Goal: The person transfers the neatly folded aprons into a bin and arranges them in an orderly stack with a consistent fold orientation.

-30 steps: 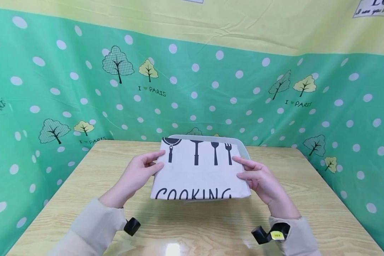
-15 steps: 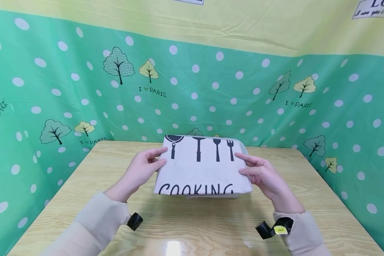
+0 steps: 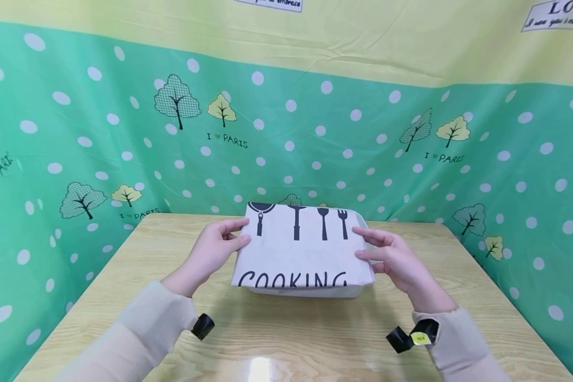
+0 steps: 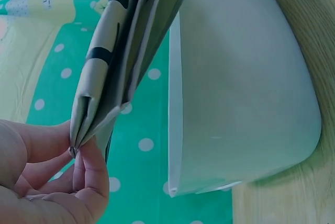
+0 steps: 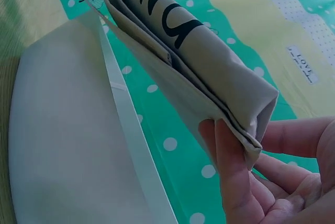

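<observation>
A folded white cloth [image 3: 301,257], printed with black cooking utensils and the word COOKING, is held level between both hands. My left hand [image 3: 210,252] pinches its left edge between thumb and fingers; the folded layers show in the left wrist view. On the opposite edge, my right hand [image 3: 396,260] grips the cloth with the thumb on one face and fingers on the other. Right beneath it stands a pale plastic bin [image 3: 305,292]. In both wrist views the cloth is above the bin's rim [image 5: 123,103], with a gap between them. The bin's inside is hidden.
The bin stands on a light wood-grain table [image 3: 138,265]. Behind and beside the table hangs a green and yellow curtain [image 3: 286,122] with white dots and trees. Black wrist cameras [image 3: 202,326] are strapped at both sleeves.
Both hands have shifted the cloth slightly forward, away from the body. More of the bin's front wall now shows below the cloth, and less of its far rim. The grips look the same.
</observation>
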Motion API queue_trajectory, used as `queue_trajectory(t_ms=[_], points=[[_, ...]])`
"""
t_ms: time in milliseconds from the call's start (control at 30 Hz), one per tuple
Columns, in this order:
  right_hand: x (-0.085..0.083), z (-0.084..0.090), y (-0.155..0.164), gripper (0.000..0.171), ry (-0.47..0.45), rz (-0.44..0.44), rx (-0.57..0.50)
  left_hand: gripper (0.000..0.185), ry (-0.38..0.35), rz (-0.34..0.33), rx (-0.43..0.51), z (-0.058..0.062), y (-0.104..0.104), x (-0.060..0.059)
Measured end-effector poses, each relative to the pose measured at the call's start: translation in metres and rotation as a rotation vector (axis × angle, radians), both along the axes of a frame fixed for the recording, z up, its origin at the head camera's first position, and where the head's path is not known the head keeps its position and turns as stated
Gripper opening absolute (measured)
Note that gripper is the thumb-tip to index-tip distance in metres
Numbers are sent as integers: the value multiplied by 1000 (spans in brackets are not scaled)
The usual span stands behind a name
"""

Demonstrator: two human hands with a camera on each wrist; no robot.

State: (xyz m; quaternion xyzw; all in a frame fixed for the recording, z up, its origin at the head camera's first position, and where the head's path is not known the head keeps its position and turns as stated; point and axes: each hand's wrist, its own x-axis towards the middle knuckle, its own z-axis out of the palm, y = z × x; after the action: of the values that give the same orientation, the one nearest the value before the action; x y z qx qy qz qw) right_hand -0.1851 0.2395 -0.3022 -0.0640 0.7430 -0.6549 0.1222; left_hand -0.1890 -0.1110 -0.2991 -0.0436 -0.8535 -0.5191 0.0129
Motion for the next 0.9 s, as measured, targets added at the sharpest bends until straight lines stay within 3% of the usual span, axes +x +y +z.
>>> queue_trajectory(t_ms=[600, 900], points=[[-11, 3, -2, 63, 12, -115, 104, 49, -37, 23, -24, -4, 6, -19], [-20, 5, -4, 51, -3, -143, 158, 47, -38, 15, -5, -1, 9, -27]])
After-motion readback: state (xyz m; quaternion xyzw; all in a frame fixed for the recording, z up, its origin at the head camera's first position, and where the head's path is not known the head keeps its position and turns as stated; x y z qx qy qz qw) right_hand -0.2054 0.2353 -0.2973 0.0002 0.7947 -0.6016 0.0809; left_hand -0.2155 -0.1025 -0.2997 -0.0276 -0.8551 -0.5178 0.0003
